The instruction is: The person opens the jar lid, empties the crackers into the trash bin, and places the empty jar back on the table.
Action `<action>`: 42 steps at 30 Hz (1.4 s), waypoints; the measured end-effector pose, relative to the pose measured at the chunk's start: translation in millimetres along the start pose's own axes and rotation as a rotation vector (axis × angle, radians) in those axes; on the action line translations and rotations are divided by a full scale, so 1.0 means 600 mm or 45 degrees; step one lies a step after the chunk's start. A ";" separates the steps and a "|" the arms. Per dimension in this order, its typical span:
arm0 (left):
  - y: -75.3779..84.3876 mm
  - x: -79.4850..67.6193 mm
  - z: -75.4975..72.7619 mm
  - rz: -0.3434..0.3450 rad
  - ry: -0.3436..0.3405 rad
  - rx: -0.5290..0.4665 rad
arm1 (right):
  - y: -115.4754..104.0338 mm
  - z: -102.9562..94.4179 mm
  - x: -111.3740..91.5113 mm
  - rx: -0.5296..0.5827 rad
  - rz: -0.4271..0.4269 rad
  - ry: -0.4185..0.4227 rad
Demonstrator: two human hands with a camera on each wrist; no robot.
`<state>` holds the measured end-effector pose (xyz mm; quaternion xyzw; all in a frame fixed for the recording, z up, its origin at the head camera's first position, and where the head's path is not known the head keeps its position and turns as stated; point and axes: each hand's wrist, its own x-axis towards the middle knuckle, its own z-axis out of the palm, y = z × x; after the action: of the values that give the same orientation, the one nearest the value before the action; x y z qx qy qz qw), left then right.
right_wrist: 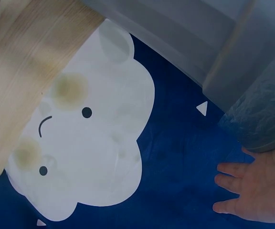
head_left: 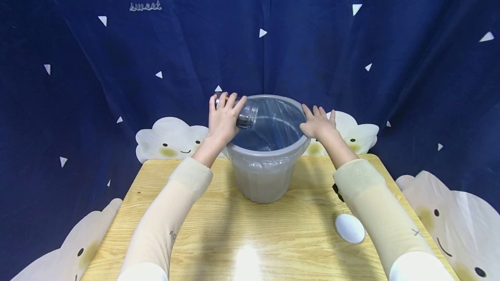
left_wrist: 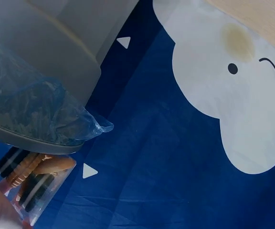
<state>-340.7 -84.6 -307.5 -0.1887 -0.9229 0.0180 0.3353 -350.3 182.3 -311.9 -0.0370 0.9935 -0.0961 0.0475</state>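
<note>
A grey trash bin (head_left: 262, 181), lined with a translucent bluish bag (head_left: 275, 120), stands upright on the wooden table. My left hand (head_left: 223, 120) grips a clear jar (head_left: 247, 115) lying on its side at the bin's left rim, its end pointing over the opening. In the left wrist view, dark and orange-brown pieces show through the wall of the jar (left_wrist: 44, 183); their kind is unclear. On the right rim rests my right hand (head_left: 318, 124), fingers spread; the right wrist view shows this hand (right_wrist: 259, 186) against the bag's folded edge, holding nothing.
A white round lid-like disc (head_left: 350, 228) lies on the table (head_left: 218, 237) at the right. Beside the right sleeve a small black object (head_left: 337, 192) is partly hidden. Behind the table hangs a dark blue curtain (head_left: 195, 46) with white clouds.
</note>
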 end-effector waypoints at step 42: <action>0.000 0.003 0.001 0.406 0.114 0.422 | 0.000 -0.001 -0.001 0.002 -0.006 -0.006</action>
<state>-342.4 -83.6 -307.1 -0.2752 -0.8500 0.2137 0.3951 -349.8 182.6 -311.5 -0.0395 0.9933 -0.0969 0.0495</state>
